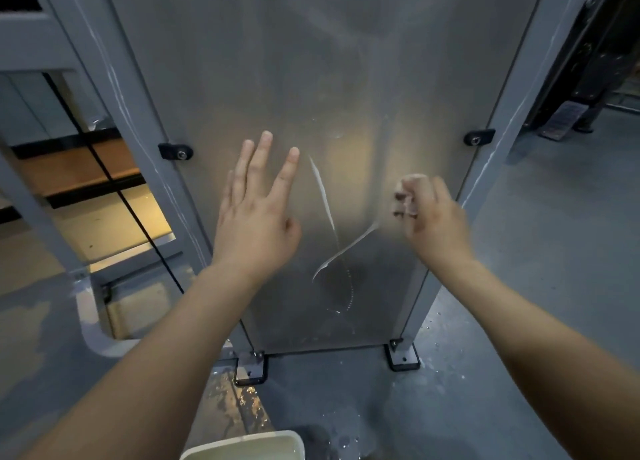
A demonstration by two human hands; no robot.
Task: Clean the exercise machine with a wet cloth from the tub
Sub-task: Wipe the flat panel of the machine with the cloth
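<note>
While the spread left hand is bracing the grey sheet-metal panel, the right hand, clutching a pale wadded cloth, is wiping; whitish streaks between them are seemingly needing the next pass.

dim scene, warm glare on panel, right hand motion-blurred, wide-angle bending

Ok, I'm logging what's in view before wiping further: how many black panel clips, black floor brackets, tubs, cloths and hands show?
Black panel clips: 2
Black floor brackets: 2
Tub: 1
Cloth: 1
Hands: 2
Total: 8
</note>
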